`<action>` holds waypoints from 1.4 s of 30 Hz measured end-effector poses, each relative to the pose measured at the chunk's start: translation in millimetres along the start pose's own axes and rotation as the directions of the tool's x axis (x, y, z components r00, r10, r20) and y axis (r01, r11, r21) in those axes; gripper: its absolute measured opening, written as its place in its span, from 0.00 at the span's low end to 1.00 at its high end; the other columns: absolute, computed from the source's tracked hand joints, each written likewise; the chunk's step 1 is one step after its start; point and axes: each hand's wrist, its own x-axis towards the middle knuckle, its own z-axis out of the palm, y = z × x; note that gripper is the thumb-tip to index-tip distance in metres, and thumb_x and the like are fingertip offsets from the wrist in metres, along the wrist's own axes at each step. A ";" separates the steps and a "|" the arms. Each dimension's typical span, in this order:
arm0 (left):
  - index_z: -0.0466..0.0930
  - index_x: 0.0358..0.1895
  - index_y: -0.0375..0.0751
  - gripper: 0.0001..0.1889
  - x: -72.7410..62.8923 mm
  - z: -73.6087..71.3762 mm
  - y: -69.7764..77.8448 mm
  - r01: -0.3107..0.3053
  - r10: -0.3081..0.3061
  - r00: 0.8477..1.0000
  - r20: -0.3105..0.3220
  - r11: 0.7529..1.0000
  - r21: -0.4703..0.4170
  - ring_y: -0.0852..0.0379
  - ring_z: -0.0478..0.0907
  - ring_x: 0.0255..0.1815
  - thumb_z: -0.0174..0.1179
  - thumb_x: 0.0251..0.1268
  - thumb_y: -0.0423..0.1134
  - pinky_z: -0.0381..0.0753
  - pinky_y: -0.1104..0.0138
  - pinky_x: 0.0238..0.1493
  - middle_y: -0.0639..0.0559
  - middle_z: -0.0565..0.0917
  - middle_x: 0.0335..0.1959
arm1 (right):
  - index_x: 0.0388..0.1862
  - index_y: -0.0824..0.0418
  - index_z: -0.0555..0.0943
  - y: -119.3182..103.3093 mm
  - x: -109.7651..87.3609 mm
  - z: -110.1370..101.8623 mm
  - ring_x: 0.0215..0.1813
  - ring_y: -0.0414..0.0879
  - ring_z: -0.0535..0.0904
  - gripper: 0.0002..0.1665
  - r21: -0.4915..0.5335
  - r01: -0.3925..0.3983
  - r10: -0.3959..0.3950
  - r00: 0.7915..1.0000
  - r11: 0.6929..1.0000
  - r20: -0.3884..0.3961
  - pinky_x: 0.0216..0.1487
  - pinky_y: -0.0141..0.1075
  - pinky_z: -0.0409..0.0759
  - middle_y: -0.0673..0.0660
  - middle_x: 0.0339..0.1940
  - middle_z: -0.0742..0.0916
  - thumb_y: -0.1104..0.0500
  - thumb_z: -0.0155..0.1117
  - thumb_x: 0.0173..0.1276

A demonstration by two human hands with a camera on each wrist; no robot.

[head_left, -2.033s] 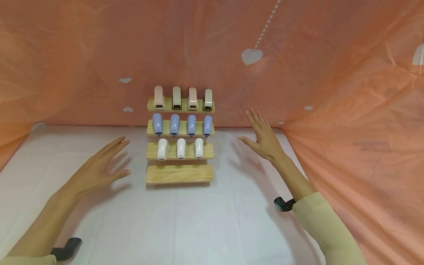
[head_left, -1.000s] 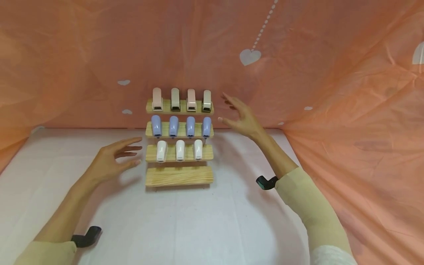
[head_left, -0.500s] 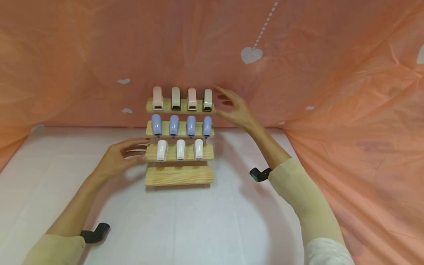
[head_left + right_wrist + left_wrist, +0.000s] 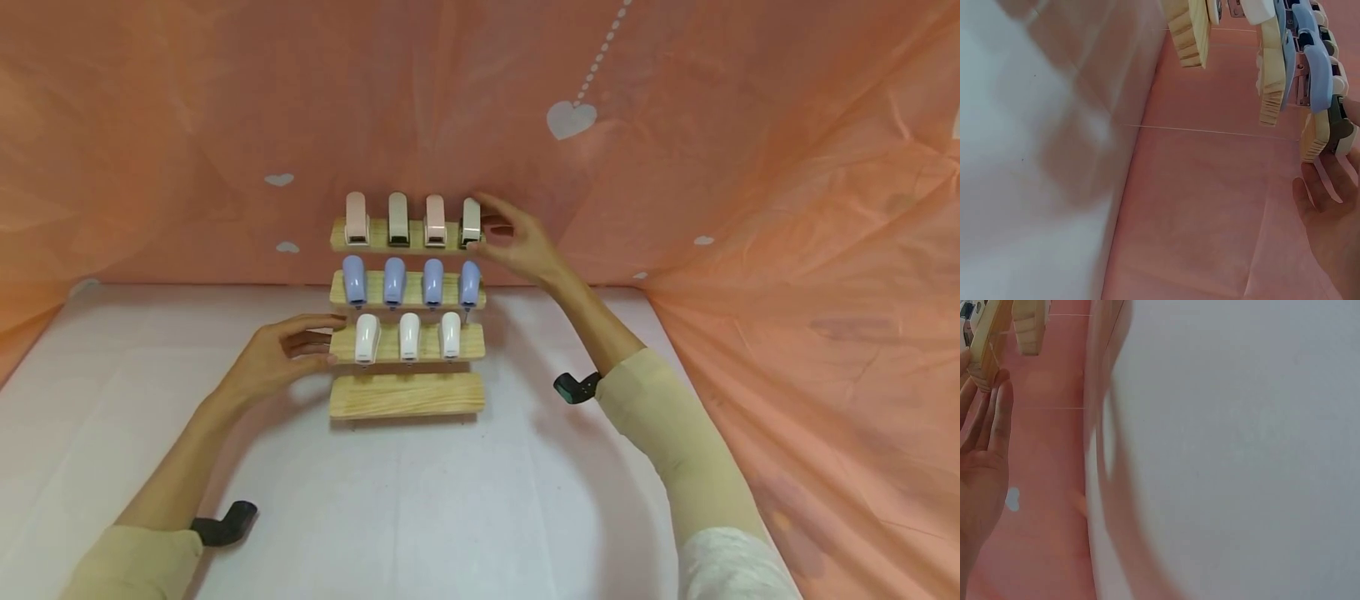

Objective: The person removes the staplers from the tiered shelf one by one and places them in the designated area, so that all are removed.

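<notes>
A person's right hand [image 4: 528,247] brackets the end stapler [image 4: 471,218] just left of it, its grip hard to confirm; the left hand [image 4: 264,354], fingers extended, straddles a lower shelf [image 4: 468,342] at its fingertips. Only the right-wrist view shows metal [image 4: 1302,82] beneath blue staplers [image 4: 1319,76]. Marks on white staplers [image 4: 409,333] are too small to read.

The staplers [image 4: 409,336] look glossy plastic, the shelves [image 4: 407,398] smooth, visibly grained wood.

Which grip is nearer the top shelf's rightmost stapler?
Right. Right grip is at the right side of the stapler; left grip is lower, at the left end of the third shelf down.
</notes>
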 end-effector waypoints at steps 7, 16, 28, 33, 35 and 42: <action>0.76 0.61 0.29 0.24 0.8 0.2 2.4 0.031 -0.031 0.999 0.014 0.999 0.016 0.66 0.81 0.51 0.67 0.62 0.26 0.80 0.70 0.54 0.45 0.80 0.60 | 0.73 0.59 0.70 4.2 5.7 -0.4 0.60 0.50 0.77 0.40 0.007 0.017 -0.016 1.000 1.000 -0.009 0.65 0.39 0.72 0.59 0.60 0.82 0.59 0.74 0.62; 0.77 0.61 0.30 0.24 -0.1 1.8 1.8 0.066 -0.066 0.998 0.001 0.997 0.029 0.67 0.81 0.51 0.69 0.60 0.29 0.80 0.71 0.53 0.41 0.79 0.60 | 0.70 0.66 0.72 9.3 4.4 -3.1 0.60 0.54 0.77 0.39 0.110 0.030 -0.026 0.999 0.994 -0.042 0.66 0.38 0.72 0.64 0.61 0.81 0.68 0.74 0.58; 0.77 0.62 0.29 0.27 0.1 3.2 4.5 0.145 -0.145 0.989 -0.011 0.989 -0.008 0.69 0.81 0.51 0.71 0.59 0.31 0.80 0.73 0.51 0.56 0.81 0.57 | 0.70 0.68 0.71 18.7 -8.1 -18.5 0.62 0.55 0.77 0.39 0.229 0.021 -0.013 0.999 0.973 -0.037 0.65 0.42 0.75 0.64 0.64 0.78 0.74 0.71 0.59; 0.77 0.62 0.31 0.27 -0.9 3.0 6.4 0.185 -0.185 0.983 -0.009 0.983 0.008 0.67 0.82 0.50 0.72 0.59 0.33 0.81 0.73 0.51 0.48 0.81 0.58 | 0.71 0.68 0.69 22.1 -15.2 -23.6 0.62 0.56 0.76 0.41 0.258 0.006 0.003 0.999 0.966 -0.035 0.66 0.43 0.73 0.67 0.62 0.78 0.76 0.70 0.58; 0.78 0.62 0.32 0.28 -1.7 2.7 7.2 0.199 -0.199 0.980 -0.011 0.980 0.027 0.68 0.82 0.50 0.72 0.59 0.35 0.80 0.74 0.50 0.42 0.81 0.59 | 0.72 0.68 0.68 23.9 -19.2 -25.1 0.63 0.57 0.75 0.42 0.261 -0.024 0.033 0.999 0.965 -0.030 0.66 0.43 0.73 0.68 0.62 0.78 0.77 0.70 0.57; 0.77 0.64 0.33 0.28 -1.8 3.6 9.5 0.206 -0.206 0.979 -0.006 0.978 0.022 0.68 0.81 0.50 0.71 0.60 0.36 0.80 0.74 0.51 0.38 0.80 0.60 | 0.69 0.73 0.69 26.1 -36.1 -30.1 0.64 0.60 0.74 0.39 0.274 -0.102 0.105 0.994 0.956 0.002 0.67 0.47 0.72 0.71 0.63 0.77 0.79 0.68 0.57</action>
